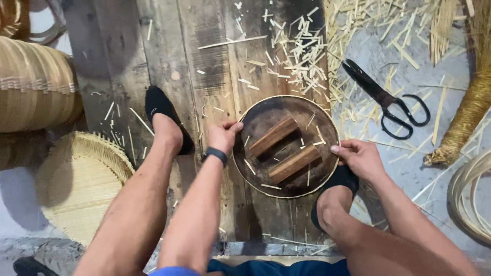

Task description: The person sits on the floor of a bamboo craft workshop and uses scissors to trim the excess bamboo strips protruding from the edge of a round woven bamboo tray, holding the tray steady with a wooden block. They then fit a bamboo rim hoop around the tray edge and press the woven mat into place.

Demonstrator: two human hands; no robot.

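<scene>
Rough dark wooden planks [204,61] make up the work floor, littered with pale split-bamboo offcuts [302,51], thickest toward the planks' far right edge. I'm looking down at a round, shallow, dark woven tray with a pale rim [255,176], sitting near the planks' near right corner with two reddish-brown wooden blocks [273,136] lying side by side across its middle.

My left hand [223,137] is on the tray's left rim, fingers curled with the thumb pointing in over the edge, a black wristband [217,155] behind it. My right hand [360,157] pinches the right rim, fingers pressed together on it. A foot in a black shoe [340,179] sits against the tray's near right edge; the other black shoe [161,110] is well to the left.

Handling guess: the tray looks light and fairly stiff, but the thin rim could flex or splinter, so opposite sides of the rim seem the sane place to hold it. The blocks look loose and would probably slide if it tips.

Black-handled scissors [388,102] lie off the planks to the right. Woven pale baskets [76,179] are cut off at the left, a bound straw bundle [468,112] at the right. Can't tell whether my left fingers actually grip under the rim, and the right foot hides part of the tray edge.
</scene>
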